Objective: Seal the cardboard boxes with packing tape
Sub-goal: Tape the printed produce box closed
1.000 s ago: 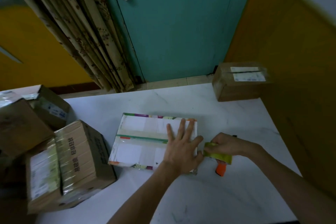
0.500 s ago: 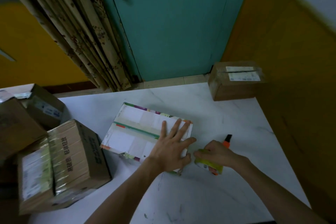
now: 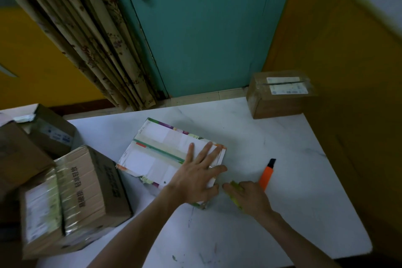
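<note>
The flat white cardboard box [image 3: 156, 154] lies on the white bench [image 3: 282, 224], probably light and stiff: press its top. The left hand [image 3: 195, 178] presses there, grip open; the right hand [image 3: 248, 198] grips the yellow-green tape roll [image 3: 236, 187] beside it.

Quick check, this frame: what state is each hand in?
Left hand: open, pressed flat on the box.
Right hand: closed, gripping the yellow-green tape on the table beside the box.

A white marbled desk [image 3: 261, 235] carries a flat white printed cardboard box [image 3: 156, 154] centrally, an orange utility knife [image 3: 266, 176] right of it, a brown labelled carton [image 3: 278, 104] far right, and taped brown cartons [image 3: 91, 191] left.
</note>
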A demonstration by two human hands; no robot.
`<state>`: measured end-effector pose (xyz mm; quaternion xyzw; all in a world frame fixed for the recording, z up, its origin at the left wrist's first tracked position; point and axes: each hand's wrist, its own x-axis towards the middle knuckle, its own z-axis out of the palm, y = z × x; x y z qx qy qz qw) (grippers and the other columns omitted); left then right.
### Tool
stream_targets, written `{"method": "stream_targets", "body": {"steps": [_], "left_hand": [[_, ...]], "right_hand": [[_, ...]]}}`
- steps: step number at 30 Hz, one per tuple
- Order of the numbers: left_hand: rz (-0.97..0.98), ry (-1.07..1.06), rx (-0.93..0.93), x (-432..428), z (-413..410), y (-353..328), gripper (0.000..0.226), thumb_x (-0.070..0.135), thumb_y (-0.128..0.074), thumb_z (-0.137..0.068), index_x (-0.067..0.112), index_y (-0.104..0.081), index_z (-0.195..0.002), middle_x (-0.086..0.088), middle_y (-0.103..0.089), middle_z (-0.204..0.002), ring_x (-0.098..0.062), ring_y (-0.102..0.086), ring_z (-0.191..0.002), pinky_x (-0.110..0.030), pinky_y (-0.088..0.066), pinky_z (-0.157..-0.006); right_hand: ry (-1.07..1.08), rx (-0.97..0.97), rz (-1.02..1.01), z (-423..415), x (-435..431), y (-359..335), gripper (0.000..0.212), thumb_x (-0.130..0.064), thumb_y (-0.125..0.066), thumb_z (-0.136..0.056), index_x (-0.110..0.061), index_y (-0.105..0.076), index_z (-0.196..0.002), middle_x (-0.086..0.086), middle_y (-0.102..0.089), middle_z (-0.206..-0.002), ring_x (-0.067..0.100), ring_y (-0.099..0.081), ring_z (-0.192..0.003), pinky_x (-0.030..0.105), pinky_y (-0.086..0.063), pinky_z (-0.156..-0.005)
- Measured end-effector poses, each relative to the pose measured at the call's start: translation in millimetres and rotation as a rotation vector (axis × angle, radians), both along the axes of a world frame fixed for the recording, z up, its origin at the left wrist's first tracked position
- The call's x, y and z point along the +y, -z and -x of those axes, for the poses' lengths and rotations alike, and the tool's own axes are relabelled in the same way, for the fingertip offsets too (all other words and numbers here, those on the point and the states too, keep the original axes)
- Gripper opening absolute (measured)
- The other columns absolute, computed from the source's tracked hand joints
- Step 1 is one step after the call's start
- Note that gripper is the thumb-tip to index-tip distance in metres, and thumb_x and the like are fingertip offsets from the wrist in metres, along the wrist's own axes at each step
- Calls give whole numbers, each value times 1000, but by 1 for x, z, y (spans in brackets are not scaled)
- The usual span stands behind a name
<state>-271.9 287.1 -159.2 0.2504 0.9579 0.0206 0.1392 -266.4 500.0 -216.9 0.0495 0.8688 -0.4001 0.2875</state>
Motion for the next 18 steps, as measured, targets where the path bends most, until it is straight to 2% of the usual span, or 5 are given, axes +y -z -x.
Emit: {"method": "stream_targets", "body": {"steps": [6,11,13,15,18], "left_hand": [[13,5,7,-2,0,-1,61,65,-28,-96,42,-34,-152,-1,10,-170,-28,24,-153,-66,19,-116],[28,41,-22,-15,0,-1,65,63,-27,-95,43,-22,-157,3,14,-169,-26,28,-151,-65,19,-116],[43,60,-19,-24,-1,1,65,59,-36,-98,43,-17,-158,4,16,-169,-25,30,-151,-64,18,-117],[63,68,-13,-31,-5,-1,68,56,-40,-99,42,-12,-159,4,16,-169,-25,28,-151,-63,18,-117],[34,3,10,-33,-14,-1,70,52,-42,-100,37,-9,-160,1,11,-170,-27,20,-154,-60,13,-120]], "right_hand": [[158,2,256,-15,6,15,43,-32,-70,-90,-11,-58,-56,-5,-52,-49,8,-51,-50,22,-41,-51],[481,301,74,-7,33,22,36,-21,-71,-91,-10,-56,-60,2,-55,-53,9,-49,-51,24,-38,-54],[538,268,-51,2,40,25,26,-26,-75,-87,-10,-59,-74,5,-61,-71,18,-56,-65,29,-38,-60],[540,181,-153,11,44,31,36,-33,-79,-81,-6,-57,-91,8,-60,-90,25,-57,-78,31,-40,-68],[505,42,-194,15,46,40,43,-29,-79,-81,-8,-46,-99,12,-56,-95,25,-52,-80,33,-40,-69]]}}
